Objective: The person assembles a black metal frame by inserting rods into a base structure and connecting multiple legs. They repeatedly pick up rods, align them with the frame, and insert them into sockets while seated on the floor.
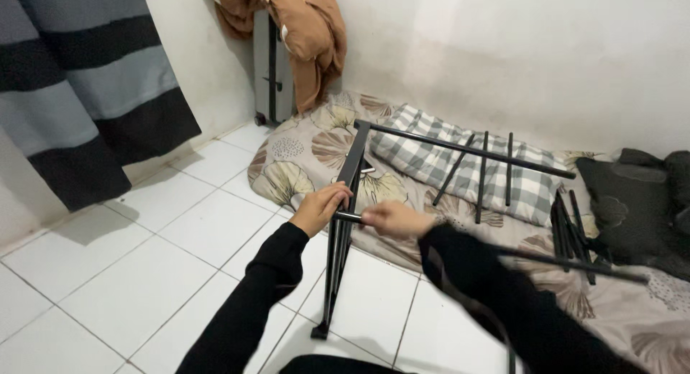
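Black metal frame [343, 201] stands upright on the tiled floor [180, 252], its top leaning over the mattress [302, 158]. Left hand [320, 207] wraps the upright; right hand [394, 219] pinches a short crossbar [348, 217]. Frame looks rigid, light and smooth: grip close to the joints. Loose rods [480, 174] lie on the mattress

floor: white tiles [180, 237]
bedding: floral mattress [302, 158], checked pillow [431, 158], dark cushion [632, 208]
corner: grey suitcase [272, 72], brown cloth [309, 29] draped on top
left wall: grey and black striped curtain [79, 79]
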